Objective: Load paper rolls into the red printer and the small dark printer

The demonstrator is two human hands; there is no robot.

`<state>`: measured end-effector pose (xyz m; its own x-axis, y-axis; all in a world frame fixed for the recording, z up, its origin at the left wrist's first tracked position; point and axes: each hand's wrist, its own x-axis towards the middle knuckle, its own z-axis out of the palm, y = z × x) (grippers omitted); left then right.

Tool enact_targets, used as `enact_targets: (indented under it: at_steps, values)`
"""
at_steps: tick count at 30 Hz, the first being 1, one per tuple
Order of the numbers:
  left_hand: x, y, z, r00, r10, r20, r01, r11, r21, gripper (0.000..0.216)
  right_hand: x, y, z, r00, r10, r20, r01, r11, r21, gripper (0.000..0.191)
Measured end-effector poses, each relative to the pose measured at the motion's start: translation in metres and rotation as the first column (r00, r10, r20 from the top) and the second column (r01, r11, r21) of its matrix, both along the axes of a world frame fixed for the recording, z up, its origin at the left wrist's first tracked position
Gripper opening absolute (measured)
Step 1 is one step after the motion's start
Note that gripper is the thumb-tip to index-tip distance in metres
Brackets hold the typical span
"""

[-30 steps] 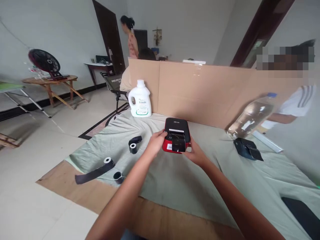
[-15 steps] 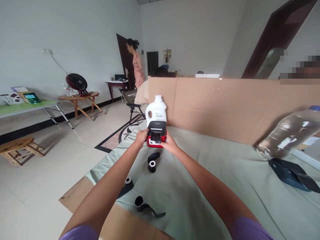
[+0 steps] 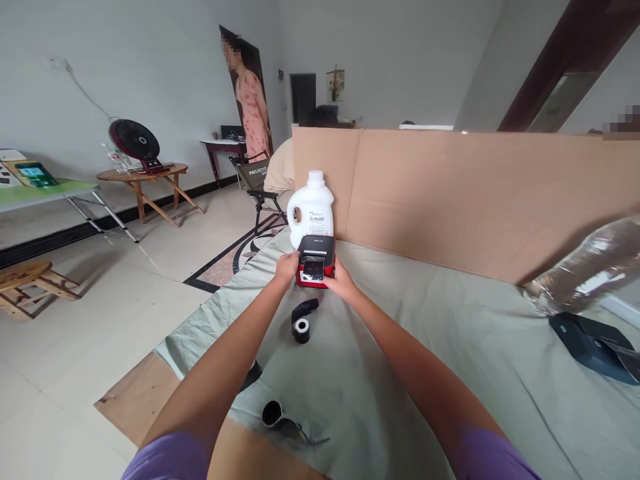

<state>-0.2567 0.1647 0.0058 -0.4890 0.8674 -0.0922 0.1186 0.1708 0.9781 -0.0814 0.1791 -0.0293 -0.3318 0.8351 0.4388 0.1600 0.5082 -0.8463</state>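
A small red and black label printer [image 3: 316, 259] sits on the grey-green cloth [image 3: 410, 347], just in front of a white detergent jug [image 3: 311, 208]. My left hand [image 3: 286, 268] grips its left side and my right hand [image 3: 341, 280] grips its right side, both arms stretched far forward. A black roll [image 3: 302, 323] with a white core lies on the cloth nearer to me. Another black roll [image 3: 274, 415] with a loose tail lies by the cloth's near edge, and a third is mostly hidden behind my left forearm.
A cardboard wall [image 3: 465, 193] stands along the far edge of the cloth. A clear plastic bottle [image 3: 585, 267] and a dark device [image 3: 593, 347] are at the right. A folding chair [image 3: 257, 187], a fan on a wooden table [image 3: 137, 160] and a standing person [image 3: 250, 100] are further back.
Both hands have carried the printer from the middle of the cloth away from me to just in front of the white jug. The view has swung left and widened.
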Motion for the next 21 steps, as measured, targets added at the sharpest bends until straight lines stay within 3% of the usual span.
enact_targets:
  at_steps: [3,6,8,11,13,16,18,21]
  values:
    - [0.001,-0.002,0.008,1.0,-0.007,-0.003,0.007,0.999,-0.035,0.028,0.001,-0.001,-0.002,1.0,0.018,-0.004,-0.018,0.999,-0.046,0.08]
    - [-0.001,-0.011,0.017,1.0,-0.019,-0.009,0.018,0.997,-0.08,0.029,0.028,-0.023,-0.004,0.996,0.01,0.086,0.009,0.974,-0.226,0.082]
    - [-0.004,-0.029,0.021,1.0,-0.012,-0.025,0.01,0.995,-0.101,0.03,0.069,-0.049,-0.004,0.984,0.003,0.178,0.05,0.956,-0.291,0.081]
    - [-0.005,-0.078,0.029,0.985,-0.033,-0.17,0.01,0.991,-0.133,0.037,0.16,-0.101,-0.001,0.959,-0.05,0.279,0.122,0.96,-0.25,0.069]
    - [-0.001,-0.118,0.031,0.875,-0.225,-0.428,0.146,0.967,-0.21,0.049,0.23,-0.138,0.0,0.935,-0.122,0.334,0.203,0.954,-0.222,0.063]
    - [0.013,-0.165,0.03,0.652,-0.41,-0.638,0.251,0.911,-0.328,0.061,0.322,-0.194,-0.002,0.868,-0.335,0.367,0.418,0.891,-0.177,0.058]
    - [0.025,-0.181,0.026,0.562,-0.437,-0.702,0.259,0.899,-0.353,0.056,0.365,-0.227,-0.003,0.789,-0.483,0.38,0.573,0.803,-0.167,0.052]
    - [0.034,-0.189,0.022,0.501,-0.42,-0.757,0.231,0.907,-0.351,0.039,0.394,-0.265,-0.002,0.69,-0.637,0.344,0.711,0.684,-0.162,0.038]
